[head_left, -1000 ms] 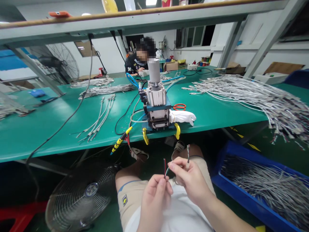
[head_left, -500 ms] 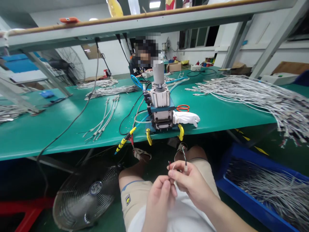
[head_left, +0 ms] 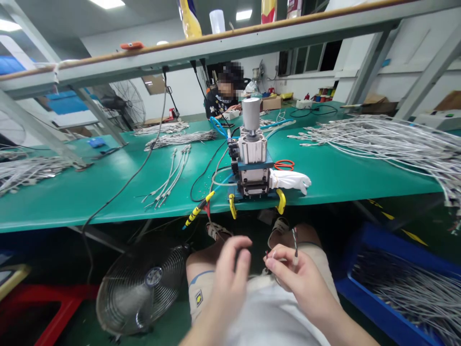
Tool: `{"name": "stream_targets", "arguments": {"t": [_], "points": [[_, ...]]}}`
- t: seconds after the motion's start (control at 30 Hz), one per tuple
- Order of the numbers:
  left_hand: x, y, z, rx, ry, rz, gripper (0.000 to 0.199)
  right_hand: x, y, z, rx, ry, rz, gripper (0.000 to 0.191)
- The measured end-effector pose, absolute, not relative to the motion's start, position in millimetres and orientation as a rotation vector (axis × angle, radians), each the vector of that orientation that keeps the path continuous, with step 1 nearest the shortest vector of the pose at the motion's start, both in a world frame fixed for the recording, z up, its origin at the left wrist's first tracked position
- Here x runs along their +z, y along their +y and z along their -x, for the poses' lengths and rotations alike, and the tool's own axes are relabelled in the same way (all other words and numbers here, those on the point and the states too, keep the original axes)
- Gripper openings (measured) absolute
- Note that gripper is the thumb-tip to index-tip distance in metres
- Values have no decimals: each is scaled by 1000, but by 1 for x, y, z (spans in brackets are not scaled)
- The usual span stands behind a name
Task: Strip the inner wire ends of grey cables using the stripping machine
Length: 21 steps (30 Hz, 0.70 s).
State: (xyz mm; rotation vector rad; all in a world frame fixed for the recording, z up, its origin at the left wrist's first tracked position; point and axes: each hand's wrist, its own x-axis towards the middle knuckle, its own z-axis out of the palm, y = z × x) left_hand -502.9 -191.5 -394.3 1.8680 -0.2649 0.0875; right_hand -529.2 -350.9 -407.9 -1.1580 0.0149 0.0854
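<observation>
My right hand (head_left: 300, 274) pinches a thin cable whose coloured wire ends (head_left: 295, 238) stick up past the fingers, with a small pale connector beside them. To its left, my left hand (head_left: 232, 269) is raised, slightly blurred, with thumb and fingers apart and nothing between them. Both hands are over my lap, below the table's front edge. Beyond them, a pneumatic press (head_left: 252, 158) with yellow handles stands at the edge of the green table (head_left: 201, 168). A yellow-and-black tool (head_left: 197, 210) hangs at the edge left of the press.
White cables (head_left: 392, 139) are heaped on the table's right side, and a few cables (head_left: 173, 178) lie left of the press. A blue bin (head_left: 345, 283) of cables stands low right, a fan (head_left: 144, 283) low left. A person (head_left: 223, 98) sits across the table.
My left hand has come away from the wires, moved left and up, and opened. My right hand still holds the cable. The view has shifted, moving the scene rightward.
</observation>
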Motion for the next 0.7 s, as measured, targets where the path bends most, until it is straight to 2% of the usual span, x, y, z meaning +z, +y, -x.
{"name": "stream_targets", "arguments": {"t": [0.07,0.17,0.3,0.7], "points": [[-377,-171,460,533,-268,-2206,28,-412,-351,530,43,-10,1192,29],[-353,-147,393,724,-194,-2362,30,-413,-349,532,46,-13,1184,27],[-345,-142,346,697,-271,-2591,33,-407,-347,532,32,-12,1196,27],[-353,-160,339,710,-229,-2854,32,-411,-340,534,75,66,1130,40]]}}
